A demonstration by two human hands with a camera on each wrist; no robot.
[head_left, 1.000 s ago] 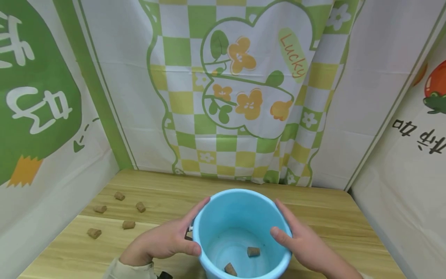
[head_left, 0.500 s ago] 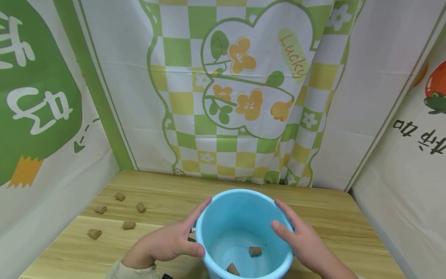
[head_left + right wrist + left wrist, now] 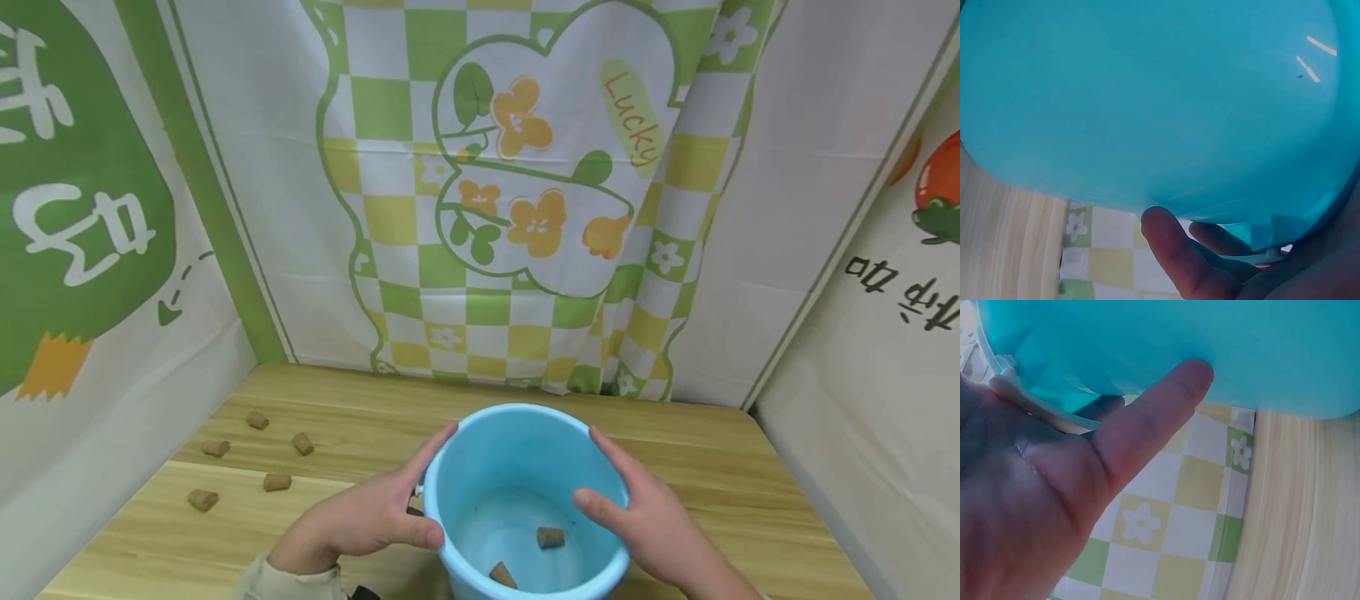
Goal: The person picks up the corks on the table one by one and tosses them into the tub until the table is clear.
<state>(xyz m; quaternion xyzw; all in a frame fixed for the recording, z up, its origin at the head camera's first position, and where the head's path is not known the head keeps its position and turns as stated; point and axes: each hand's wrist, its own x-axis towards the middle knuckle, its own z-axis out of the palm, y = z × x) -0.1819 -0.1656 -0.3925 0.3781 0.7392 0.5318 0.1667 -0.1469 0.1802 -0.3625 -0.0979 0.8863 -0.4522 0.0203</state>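
Observation:
A light blue bucket (image 3: 517, 446) stands at the front of the table, its open mouth facing me. Two brown corks (image 3: 551, 537) lie on its floor. My left hand (image 3: 367, 517) holds the bucket's left side, thumb at the rim and fingers along the outer wall. On the opposite side my right hand (image 3: 660, 521) grips it, thumb over the rim and fingers outside. In the left wrist view, a pale handle (image 3: 1041, 409) runs past the left palm, and one finger (image 3: 1154, 419) lies against the blue wall. The right wrist view shows fingertips (image 3: 1163, 225) at the bucket's lower-edge outline.
Several loose corks (image 3: 277, 482) lie scattered on the left part of the wooden table (image 3: 720, 467). A checked curtain (image 3: 450, 325) hangs behind the table's back edge. Printed cloth walls (image 3: 97, 400) close in the left and right sides.
The bucket has shifted slightly to the right, with the left hand following it. The corks inside moved along with it. Both hands keep their hold, and the loose corks stay put.

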